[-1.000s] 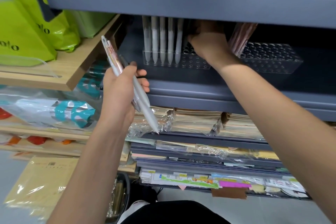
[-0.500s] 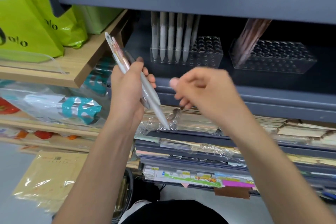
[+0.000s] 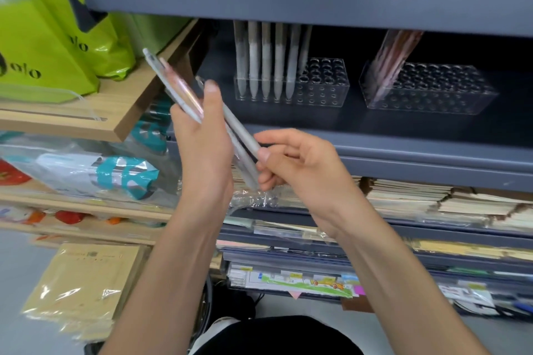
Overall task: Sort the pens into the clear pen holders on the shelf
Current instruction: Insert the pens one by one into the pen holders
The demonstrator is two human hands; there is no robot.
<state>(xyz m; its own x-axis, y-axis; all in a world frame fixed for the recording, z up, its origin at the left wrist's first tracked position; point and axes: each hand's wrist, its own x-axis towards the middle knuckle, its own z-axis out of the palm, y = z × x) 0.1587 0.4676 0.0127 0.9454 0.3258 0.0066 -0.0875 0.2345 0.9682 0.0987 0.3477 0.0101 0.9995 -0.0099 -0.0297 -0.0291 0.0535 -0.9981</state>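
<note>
Shelf (image 3: 403, 158) front: left hand (image 3: 202, 161) clutches pens (image 3: 173, 83); right hand (image 3: 305, 173) pinches lower end of 1 pen (image 3: 240, 131).

A stationery shop, judging by its stock: grey metal shelving (image 3: 403, 153) carries clear acrylic pen holders (image 3: 323, 86) with a row of identical white pens (image 3: 265, 60). Plastic-wrapped stacks of notebooks (image 3: 418, 196) fill the tiers below. A light wooden shelf (image 3: 115, 112) alongside holds lime-green printed carrier bags (image 3: 43, 60), with cellophane-sealed packs of brown kraft paper (image 3: 83, 282) lower down.

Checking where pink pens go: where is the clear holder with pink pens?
Head view, upper right: the pink-pen holder sits on the grey shelf, right of the white-pen holder, apart from it.
</note>
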